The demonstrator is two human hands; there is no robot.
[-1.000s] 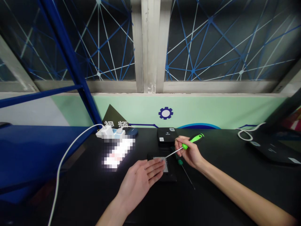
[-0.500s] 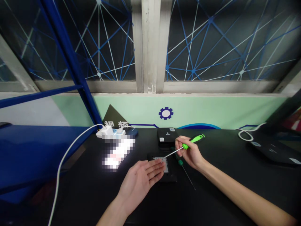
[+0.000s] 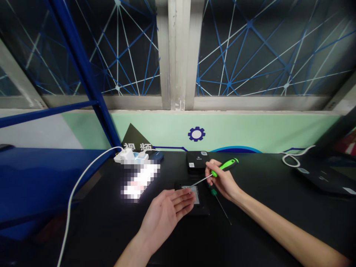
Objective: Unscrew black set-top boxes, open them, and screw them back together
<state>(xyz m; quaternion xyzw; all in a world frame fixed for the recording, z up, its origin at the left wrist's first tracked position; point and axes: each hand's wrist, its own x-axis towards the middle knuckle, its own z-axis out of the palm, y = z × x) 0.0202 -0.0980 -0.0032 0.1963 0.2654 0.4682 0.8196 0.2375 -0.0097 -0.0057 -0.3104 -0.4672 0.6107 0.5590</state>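
Note:
My right hand [image 3: 221, 178] grips a green-and-black screwdriver [image 3: 226, 166] near the front of its handle. Its thin metal shaft slants down to the left, and the tip is at the fingertips of my left hand [image 3: 168, 213]. That hand lies palm up with its fingers stretched out, over a flat black device [image 3: 200, 210] with a pale label. Something tiny seems to be at the fingertips, too small to make out. A second screwdriver [image 3: 213, 192], dark green with a long shaft, lies on the table just right of the device, its handle partly behind my right hand.
Behind my hands sits a black box [image 3: 197, 160] with stickers. A white power strip [image 3: 130, 156] with plugs and a white cable [image 3: 72, 193] is at the left, near a bright blurred-out patch. At the right lie a black device [image 3: 324, 178] and a looped white cord [image 3: 290, 160].
My right hand has shifted slightly left and down with the green-and-black screwdriver, bringing its tip further over my left fingertips. My left hand stays nearly still.

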